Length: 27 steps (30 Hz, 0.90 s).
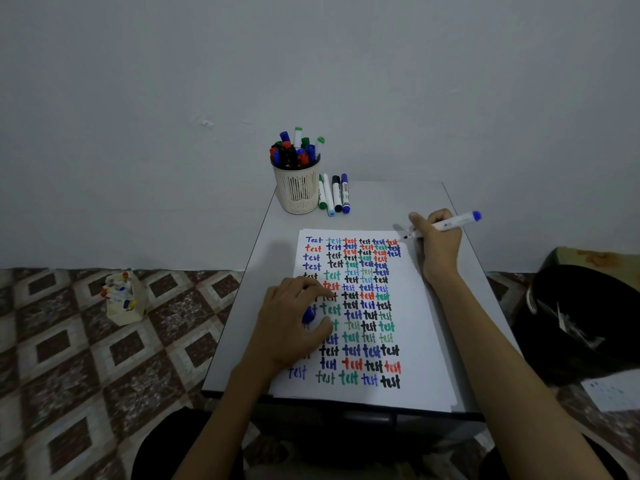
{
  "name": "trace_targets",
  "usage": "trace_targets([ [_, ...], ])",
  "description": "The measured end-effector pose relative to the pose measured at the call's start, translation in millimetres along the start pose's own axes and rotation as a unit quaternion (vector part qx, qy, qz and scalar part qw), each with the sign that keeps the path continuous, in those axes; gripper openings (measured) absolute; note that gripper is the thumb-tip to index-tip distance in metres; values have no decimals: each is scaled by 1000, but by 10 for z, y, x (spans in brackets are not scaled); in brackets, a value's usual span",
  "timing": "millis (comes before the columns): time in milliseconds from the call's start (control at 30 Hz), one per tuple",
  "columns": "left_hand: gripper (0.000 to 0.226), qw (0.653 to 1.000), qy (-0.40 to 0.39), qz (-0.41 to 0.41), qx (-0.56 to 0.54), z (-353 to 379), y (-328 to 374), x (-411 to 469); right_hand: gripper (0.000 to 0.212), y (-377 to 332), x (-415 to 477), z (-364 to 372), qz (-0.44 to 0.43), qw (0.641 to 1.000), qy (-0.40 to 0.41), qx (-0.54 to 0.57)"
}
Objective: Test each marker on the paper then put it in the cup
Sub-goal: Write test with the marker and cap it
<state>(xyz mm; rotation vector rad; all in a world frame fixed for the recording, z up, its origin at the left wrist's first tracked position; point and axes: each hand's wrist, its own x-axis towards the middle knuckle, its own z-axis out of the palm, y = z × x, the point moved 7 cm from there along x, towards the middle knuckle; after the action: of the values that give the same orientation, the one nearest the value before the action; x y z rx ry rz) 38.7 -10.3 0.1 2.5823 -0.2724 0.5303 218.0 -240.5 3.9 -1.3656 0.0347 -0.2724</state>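
Clamping blue marker (457, 221) near tip with right hand (438, 240), centre right. Pinching blue cap (307, 315) with left hand (291, 320), over paper (422, 341). Likely light, rigid, slick; best gripped mid-barrel.

White marker (450, 223) slants over written paper (420, 323); cup (298, 194) full.

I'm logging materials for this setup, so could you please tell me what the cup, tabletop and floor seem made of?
Cup: probably cream plastic, matte; its wall has moulded slots and small holes. Tabletop: smooth, pale grey, perhaps laminate or painted board; the look leaves it open. Floor: likely ceramic tiles, slightly glossy, with a repeating diamond pattern.
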Motion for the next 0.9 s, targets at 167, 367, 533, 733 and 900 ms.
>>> trace_targets([
  [167,36,1000,-19,-1,-18,-21,5,-19,32,2,-43,-19,15,997,12,78],
  [367,32,996,10,-28,-79,9,-90,-5,10,-9,-197,13,78,982,-78,150],
  [533,28,993,23,-24,-112,-18,-91,9,12,-175,-629,97,112,970,-171,128],
  [733,30,968,61,-53,-238,-156,-141,-23,13,-179,-1120,308,140,943,-294,66],
  [900,31,960,75,-58,-264,-197,-159,-42,13,-171,-1162,325,120,950,-281,73],
])
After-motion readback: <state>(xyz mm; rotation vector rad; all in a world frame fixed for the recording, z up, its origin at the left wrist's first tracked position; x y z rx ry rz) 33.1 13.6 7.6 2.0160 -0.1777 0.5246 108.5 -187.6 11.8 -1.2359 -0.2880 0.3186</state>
